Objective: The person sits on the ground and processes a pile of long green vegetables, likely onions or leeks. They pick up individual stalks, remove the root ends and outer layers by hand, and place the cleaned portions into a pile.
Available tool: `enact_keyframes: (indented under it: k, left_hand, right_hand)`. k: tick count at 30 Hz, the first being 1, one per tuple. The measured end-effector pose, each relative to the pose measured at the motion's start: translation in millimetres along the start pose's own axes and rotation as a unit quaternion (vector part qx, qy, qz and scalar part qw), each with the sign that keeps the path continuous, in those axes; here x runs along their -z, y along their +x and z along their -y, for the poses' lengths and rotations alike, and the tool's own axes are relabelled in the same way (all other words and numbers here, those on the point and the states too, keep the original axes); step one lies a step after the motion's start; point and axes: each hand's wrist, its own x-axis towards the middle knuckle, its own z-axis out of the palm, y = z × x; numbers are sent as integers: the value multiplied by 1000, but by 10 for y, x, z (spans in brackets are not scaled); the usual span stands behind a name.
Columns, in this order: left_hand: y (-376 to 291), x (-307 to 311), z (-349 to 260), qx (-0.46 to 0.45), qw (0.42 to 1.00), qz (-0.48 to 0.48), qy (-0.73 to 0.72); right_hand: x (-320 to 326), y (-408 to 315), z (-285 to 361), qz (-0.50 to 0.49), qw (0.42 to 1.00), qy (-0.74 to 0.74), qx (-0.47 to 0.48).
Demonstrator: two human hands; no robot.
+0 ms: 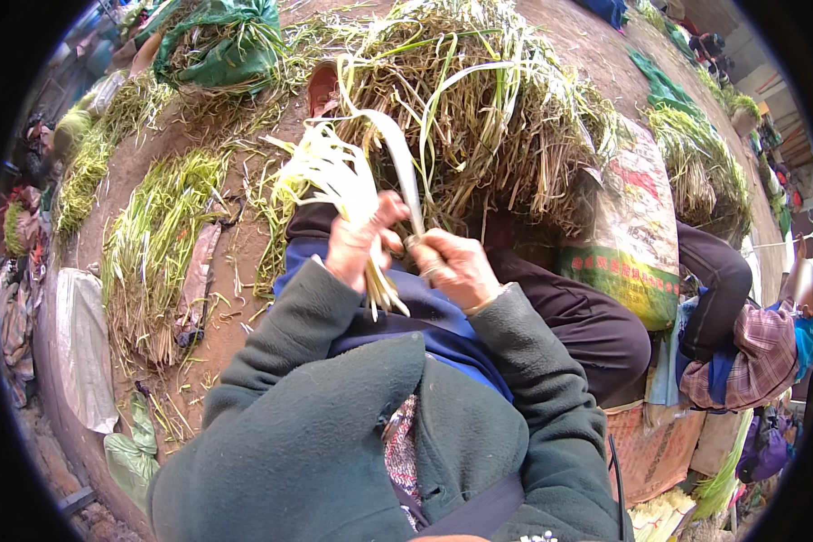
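My left hand (364,242) is closed around a small bundle of pale leafy stalks (335,173), with the yellowish leaf ends fanning out above it and the pale stem ends sticking out below. Just to its right, my right hand (455,265) grips a single long pale leaf or stalk (398,146), which rises from the fist and curls over towards the left. Both hands are close together above my lap, over blue cloth. Beyond them lies a big heap of similar stalks (474,115), green at the top and brownish at the lower ends.
Another heap of stalks (169,251) lies on the earth floor at the left, beside a white sack (85,345). A printed sack (623,230) stands at my right. A green mesh bag (227,54) is at the upper left. A person in plaid (745,359) sits at the far right.
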Motion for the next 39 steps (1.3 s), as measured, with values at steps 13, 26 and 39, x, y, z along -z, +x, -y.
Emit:
enact_keyframes:
  k: [13,26,39]
  left_hand:
    - [184,76,-70,-46,991,-33,-121]
    - [712,10,136,-1,998,-57,33]
    - [425,163,-202,-87,993,-66,-53]
  right_hand:
    - [223,1370,-335,-208,967,120,-87]
    - [46,638,-365,-105,956,245,-123]
    - [430,258,-1062,-164,957,-93,-221]
